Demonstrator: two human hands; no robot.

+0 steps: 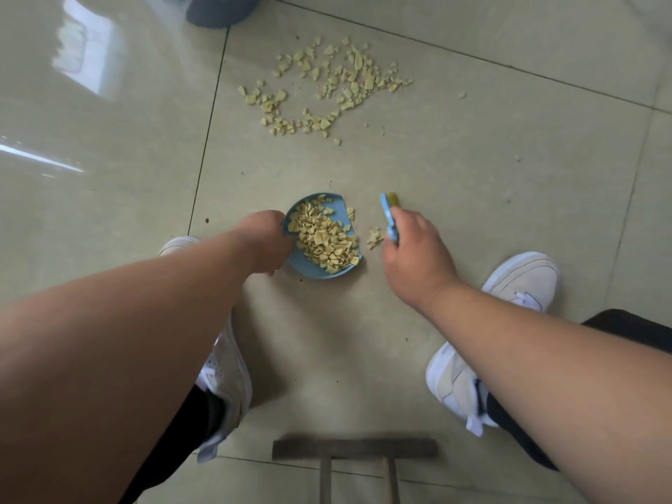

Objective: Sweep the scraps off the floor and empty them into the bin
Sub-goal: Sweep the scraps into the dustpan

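A small blue dustpan (340, 209) rests on the tiled floor, loaded with pale yellow scraps (323, 240). My left hand (267, 240) grips its handle on the left side. To the right, my right hand (412, 256) holds a small blue brush (388, 216) with yellow bristles, tip pointing away from me. A few scraps (374, 237) lie between pan and brush. A larger scatter of scraps (327, 87) is spread on the floor farther ahead. The dark bin (220, 9) shows at the top edge, only partly in view.
My two white shoes (523, 278) stand on either side of the dustpan. A wooden stool (354, 449) sits at the bottom edge between my legs. Glossy beige tiles (472, 169) reflect window light at the left.
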